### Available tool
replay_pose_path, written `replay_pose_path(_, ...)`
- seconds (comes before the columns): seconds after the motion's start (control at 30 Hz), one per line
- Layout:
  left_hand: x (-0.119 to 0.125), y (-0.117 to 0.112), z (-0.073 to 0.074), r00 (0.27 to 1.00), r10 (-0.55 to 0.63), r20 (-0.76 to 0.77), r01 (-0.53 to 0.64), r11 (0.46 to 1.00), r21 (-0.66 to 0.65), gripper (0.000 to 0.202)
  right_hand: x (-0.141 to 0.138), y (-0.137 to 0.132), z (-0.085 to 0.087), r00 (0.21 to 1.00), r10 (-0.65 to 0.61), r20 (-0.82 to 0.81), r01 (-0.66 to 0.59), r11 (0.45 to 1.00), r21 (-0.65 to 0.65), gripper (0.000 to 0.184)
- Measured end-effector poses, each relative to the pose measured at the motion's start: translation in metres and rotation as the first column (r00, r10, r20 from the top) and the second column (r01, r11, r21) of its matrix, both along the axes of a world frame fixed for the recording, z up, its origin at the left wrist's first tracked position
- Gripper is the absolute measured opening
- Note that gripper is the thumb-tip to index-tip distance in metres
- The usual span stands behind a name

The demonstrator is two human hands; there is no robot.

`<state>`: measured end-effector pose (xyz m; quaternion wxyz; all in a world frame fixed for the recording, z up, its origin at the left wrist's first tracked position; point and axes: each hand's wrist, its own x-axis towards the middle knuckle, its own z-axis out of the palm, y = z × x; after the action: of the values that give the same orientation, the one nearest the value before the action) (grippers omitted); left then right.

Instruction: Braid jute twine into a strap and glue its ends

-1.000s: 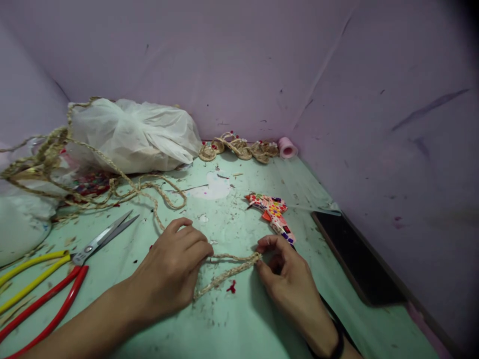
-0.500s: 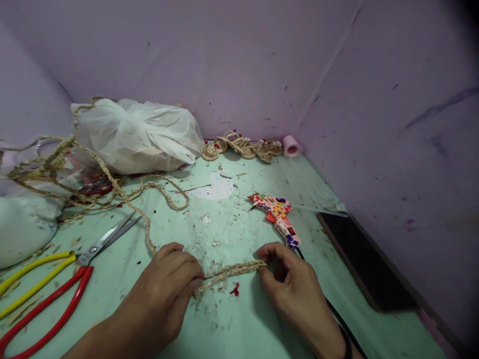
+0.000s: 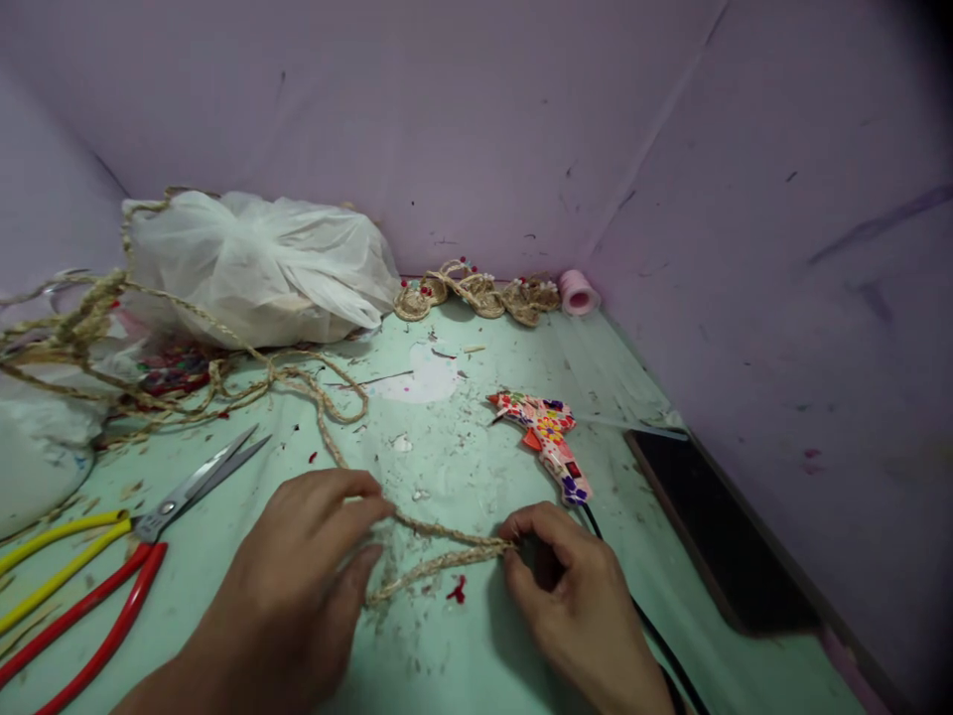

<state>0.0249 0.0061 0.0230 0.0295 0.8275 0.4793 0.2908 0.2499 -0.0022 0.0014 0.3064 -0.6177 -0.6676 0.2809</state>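
A braided straw cord (image 3: 447, 559) lies doubled between my hands, its fold pinched between the thumb and fingertips of my right hand (image 3: 570, 586). My left hand (image 3: 298, 571) is at the other end of the doubled length, thumb and fingers apart. One strand passes behind its fingertips and runs on toward the back; the other strand ends or disappears beside the thumb. A small red scrap (image 3: 457, 590) rests just below the cord. To the right and beyond my right hand lies a flower-patterned glue gun (image 3: 547, 437), its black cable running past that wrist.
Scissors (image 3: 168, 508) with red and yellow handles lie open at left. Behind them are a cord tangle (image 3: 89, 328) and a white plastic bag (image 3: 260, 268). Small woven pieces with beads (image 3: 483, 293) and a pink spool (image 3: 579, 294) line the wall. A dark phone-like slab (image 3: 715, 536) lies right.
My left thumb and fingers have spread apart, and the two strands now diverge more widely on that side. My right hand keeps its pinch on the fold. The view has shifted slightly.
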Motion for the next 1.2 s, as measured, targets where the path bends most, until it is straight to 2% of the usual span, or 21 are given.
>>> replay_pose_path(0.1,0.029,-0.005,0.000,0.997,-0.082,0.011,0.081,0.995,0.050,0.018,0.001,0.001,0.001,1.000,0.006,-0.004,-0.006,1.000,0.004,0.013)
replay_pose_path(0.27,0.059,-0.011,-0.014,0.991,-0.134,-0.023,0.135,0.990,0.041,0.017,0.004,-0.004,0.005,0.999,0.025,0.025,-0.024,0.999,-0.033,0.012)
replay_pose_path(0.37,0.061,-0.012,-0.016,0.992,-0.130,0.003,0.130,0.991,0.017,0.017,0.008,-0.014,0.008,0.997,0.069,0.033,-0.068,0.997,-0.041,0.012)
replay_pose_path(0.53,0.065,-0.016,-0.015,0.987,-0.158,-0.010,0.158,0.987,-0.006,0.016,0.011,-0.027,0.005,0.997,0.077,0.026,-0.078,0.996,0.035,0.015)
replay_pose_path(0.63,0.071,-0.018,-0.016,0.988,-0.148,-0.050,0.147,0.989,-0.029,0.018,0.010,-0.029,0.003,0.996,0.087,0.029,-0.089,0.993,0.076,0.016)
replay_pose_path(0.8,0.076,-0.013,-0.021,0.985,-0.154,-0.082,0.148,0.986,-0.081,0.024,0.010,-0.028,0.003,0.994,0.101,0.043,-0.104,0.992,0.075,0.016)
replay_pose_path(1.03,0.078,-0.008,-0.021,0.988,-0.155,-0.012,0.149,0.964,-0.220,0.015,0.011,-0.029,0.004,0.994,0.108,0.029,-0.109,0.992,0.060,0.019)
replay_pose_path(1.2,0.080,-0.004,-0.014,0.989,-0.144,0.030,0.146,0.933,-0.328,0.013,0.016,-0.028,0.007,0.983,0.181,0.012,-0.181,0.978,0.105,0.027)
